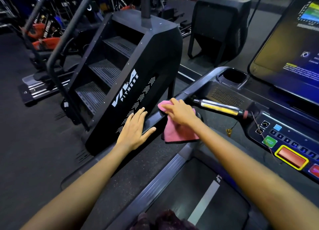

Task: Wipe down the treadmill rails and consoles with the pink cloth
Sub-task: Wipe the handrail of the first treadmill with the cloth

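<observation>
The pink cloth is draped over the treadmill's dark left rail, one end hanging down on the inner side. My right hand lies flat on top of the cloth, fingers straight, pressing it onto the rail. Just below it on the same rail, my left hand rests with spread, straight fingers and the thumb across the rail. The console with its buttons and a red stop button sits at the right, under a lit screen.
A black stair-climber machine marked VIVA FITNESS stands close on the left of the rail. A silver-and-yellow grip bar juts from the console, with a cup holder beyond. The treadmill belt lies below. More gym machines stand behind.
</observation>
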Action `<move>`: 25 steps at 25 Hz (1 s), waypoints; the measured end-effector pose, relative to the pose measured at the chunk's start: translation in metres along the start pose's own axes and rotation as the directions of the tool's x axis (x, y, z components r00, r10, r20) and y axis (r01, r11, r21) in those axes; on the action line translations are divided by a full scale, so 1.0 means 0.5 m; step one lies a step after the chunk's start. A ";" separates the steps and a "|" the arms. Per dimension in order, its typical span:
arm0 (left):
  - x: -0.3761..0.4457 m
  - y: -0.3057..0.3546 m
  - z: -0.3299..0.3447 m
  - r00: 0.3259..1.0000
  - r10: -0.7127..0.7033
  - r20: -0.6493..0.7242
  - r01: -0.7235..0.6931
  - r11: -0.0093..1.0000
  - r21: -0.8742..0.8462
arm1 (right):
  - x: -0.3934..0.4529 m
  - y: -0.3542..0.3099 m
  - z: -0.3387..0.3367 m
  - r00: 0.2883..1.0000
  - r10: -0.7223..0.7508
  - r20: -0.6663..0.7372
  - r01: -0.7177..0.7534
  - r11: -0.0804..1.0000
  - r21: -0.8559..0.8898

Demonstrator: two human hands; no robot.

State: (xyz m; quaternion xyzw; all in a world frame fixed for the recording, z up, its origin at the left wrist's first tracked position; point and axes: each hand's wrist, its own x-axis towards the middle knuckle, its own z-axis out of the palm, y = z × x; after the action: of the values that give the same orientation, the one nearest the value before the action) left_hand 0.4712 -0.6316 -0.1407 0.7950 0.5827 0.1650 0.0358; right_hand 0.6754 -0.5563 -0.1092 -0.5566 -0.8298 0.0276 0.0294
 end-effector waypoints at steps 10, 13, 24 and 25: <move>-0.011 0.011 -0.008 0.992 -0.125 -0.019 0.126 0.978 0.163 | 0.023 -0.057 0.001 0.999 -0.035 0.003 0.036 0.996 -0.078; -0.014 0.012 -0.007 0.991 -0.133 -0.022 0.135 0.976 0.172 | -0.012 -0.018 -0.006 0.995 -0.095 0.042 0.096 0.995 -0.011; -0.015 0.010 -0.002 0.986 -0.159 -0.054 0.165 0.977 0.136 | 0.012 -0.074 -0.005 0.981 -0.185 0.055 0.189 0.978 -0.085; -0.019 0.008 -0.002 0.982 -0.178 -0.068 0.185 0.977 0.110 | 0.003 -0.058 -0.011 0.971 -0.231 0.067 0.236 0.969 -0.071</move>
State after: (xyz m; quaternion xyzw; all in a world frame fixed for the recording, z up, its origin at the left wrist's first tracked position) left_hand 0.4721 -0.6420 -0.1407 0.7339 0.6623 0.1501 -0.0124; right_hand 0.6485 -0.5657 -0.1014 -0.4548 -0.8905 0.0075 -0.0139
